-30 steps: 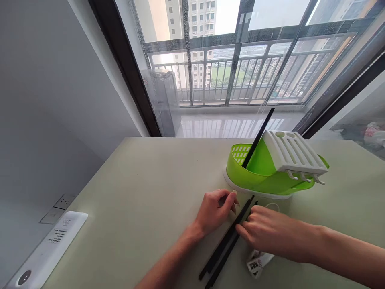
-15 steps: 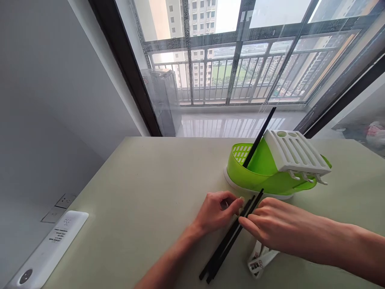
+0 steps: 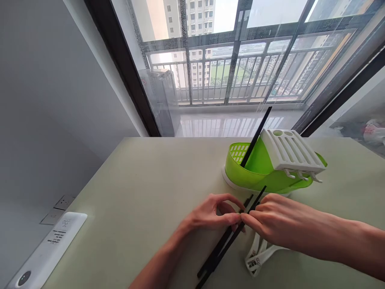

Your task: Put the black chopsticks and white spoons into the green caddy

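Several black chopsticks [image 3: 219,255] lie slanted on the table in front of me. My right hand [image 3: 276,216] is closed and pinches one black chopstick [image 3: 261,193] near its upper end, a little above the others. From the left, my left hand [image 3: 221,212] curls its fingers round the chopsticks, its thumb pressed close to the right thumb. Behind the hands stands a green cutlery holder [image 3: 261,182] with a white slotted top [image 3: 296,150] and small hooks. One more black chopstick [image 3: 255,136] leans in its open left compartment. White soup spoons [image 3: 254,261] lie partly hidden under my right forearm.
The pale table [image 3: 144,192] reaches back to a glass balcony door [image 3: 234,72]. A long white device with a small display [image 3: 54,245] sits at the left edge. Wall sockets [image 3: 64,200] are beside it.
My left hand has gone from hovering beside the chopsticks to closing round them. The chopstick in my right hand has shifted apart from the rest. The camera view moved slightly.
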`<state>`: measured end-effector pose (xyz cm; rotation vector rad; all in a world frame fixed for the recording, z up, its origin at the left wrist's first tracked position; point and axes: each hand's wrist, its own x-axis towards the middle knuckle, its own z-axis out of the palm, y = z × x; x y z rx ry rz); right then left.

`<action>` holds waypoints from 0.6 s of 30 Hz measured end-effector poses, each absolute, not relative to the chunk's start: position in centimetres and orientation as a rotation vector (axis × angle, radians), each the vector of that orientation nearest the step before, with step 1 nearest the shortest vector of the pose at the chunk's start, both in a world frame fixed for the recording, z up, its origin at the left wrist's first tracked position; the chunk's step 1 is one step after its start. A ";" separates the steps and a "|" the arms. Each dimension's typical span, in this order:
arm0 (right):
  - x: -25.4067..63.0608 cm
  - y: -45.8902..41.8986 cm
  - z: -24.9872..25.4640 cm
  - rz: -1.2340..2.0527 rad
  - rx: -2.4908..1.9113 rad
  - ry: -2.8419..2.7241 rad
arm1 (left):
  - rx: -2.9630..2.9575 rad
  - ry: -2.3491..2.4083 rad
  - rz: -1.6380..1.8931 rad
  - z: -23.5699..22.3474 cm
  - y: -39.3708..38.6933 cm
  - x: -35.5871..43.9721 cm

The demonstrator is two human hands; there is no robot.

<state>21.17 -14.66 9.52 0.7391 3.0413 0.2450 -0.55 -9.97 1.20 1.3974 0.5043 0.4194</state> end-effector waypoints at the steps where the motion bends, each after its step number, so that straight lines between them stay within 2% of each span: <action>1: 21.2 -14.6 9.6 0.215 0.714 3.031 | 1.400 0.497 0.401 1.1 -9.9 -0.6; 18: 21.2 -14.3 10.1 0.122 0.802 3.051 | 1.247 0.537 0.306 1.4 -9.5 -0.9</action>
